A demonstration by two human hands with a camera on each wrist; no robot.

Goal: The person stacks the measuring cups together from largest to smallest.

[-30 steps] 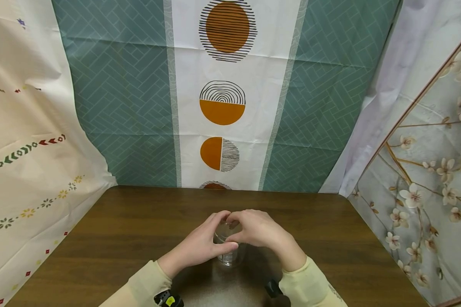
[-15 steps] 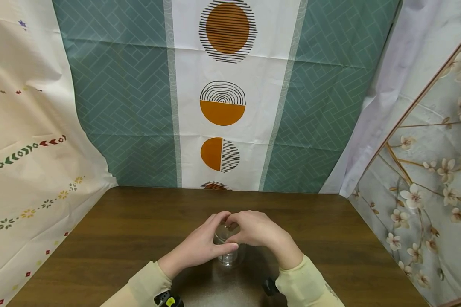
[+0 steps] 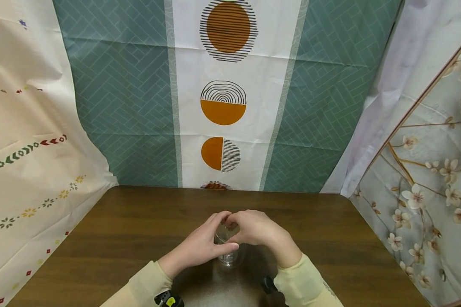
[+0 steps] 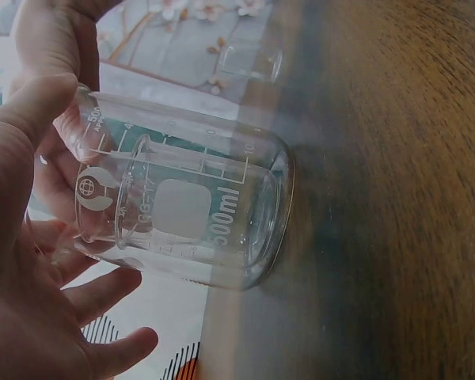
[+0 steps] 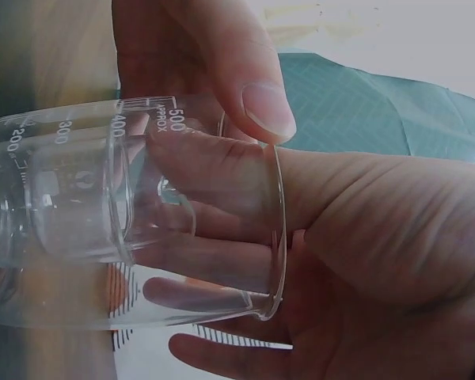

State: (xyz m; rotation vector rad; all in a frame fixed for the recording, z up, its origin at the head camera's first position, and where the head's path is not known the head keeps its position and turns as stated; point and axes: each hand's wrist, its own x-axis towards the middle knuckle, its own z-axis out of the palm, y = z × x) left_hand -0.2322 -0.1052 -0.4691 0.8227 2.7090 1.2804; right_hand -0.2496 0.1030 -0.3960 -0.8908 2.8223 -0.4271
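A clear 500 ml glass beaker (image 4: 236, 215) stands upright on the table, with a smaller glass beaker (image 5: 73, 194) nested inside it. My left hand (image 3: 201, 242) grips the large beaker near its rim, the thumb across the near side. Its outer fingers are spread in the left wrist view. My right hand (image 3: 259, 230) is bent over the mouth from the right. In the right wrist view its thumb and some fingers show through the glass, close to the inner rim; I cannot tell whether they touch the small beaker.
The brown wooden table (image 3: 146, 217) ends at a green and white patterned cloth (image 3: 223, 145) behind. A cream cloth (image 3: 27, 179) hangs on the left and a floral one (image 3: 411, 213) on the right. A faint clear glass shape (image 4: 252, 62) stands beyond the beaker.
My right forearm has shifted very slightly left. Both hands and the nested beakers otherwise hold the same place.
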